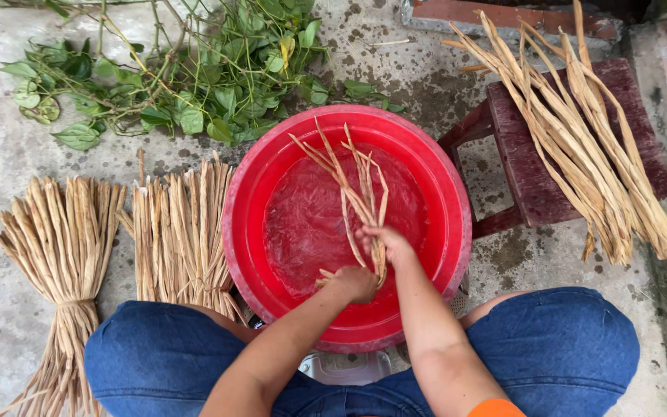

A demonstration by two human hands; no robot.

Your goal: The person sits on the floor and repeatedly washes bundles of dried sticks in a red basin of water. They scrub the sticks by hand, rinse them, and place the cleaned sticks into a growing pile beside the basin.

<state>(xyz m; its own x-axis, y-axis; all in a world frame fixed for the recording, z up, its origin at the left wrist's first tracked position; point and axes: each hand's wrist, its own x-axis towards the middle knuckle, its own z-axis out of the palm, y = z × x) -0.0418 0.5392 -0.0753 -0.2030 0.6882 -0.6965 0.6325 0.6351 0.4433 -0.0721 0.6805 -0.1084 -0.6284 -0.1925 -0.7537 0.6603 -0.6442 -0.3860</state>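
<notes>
— Hands at work over a round red plastic basin of water: the left hand is closed round the lower ends of a small bunch of pale, dried fibre strips, the right hand pinches the same bunch a little higher. The strips rise fanned above the water, lower ends at the surface near the basin's near rim.

— And what lies around?

— Two tied sheaves of tan dried stalks lie on the wet concrete floor to the left, just beside the basin. Leafy green vine cuttings lie beyond them. More long strips lie across a dark red wooden stool on the right.

— How is such a rinse best done?

— By my judgement, keep the lower grip firm so the ends stay together, dip the full length under, and draw the upper fingers along the strips, not across, so none snap or tangle.
</notes>
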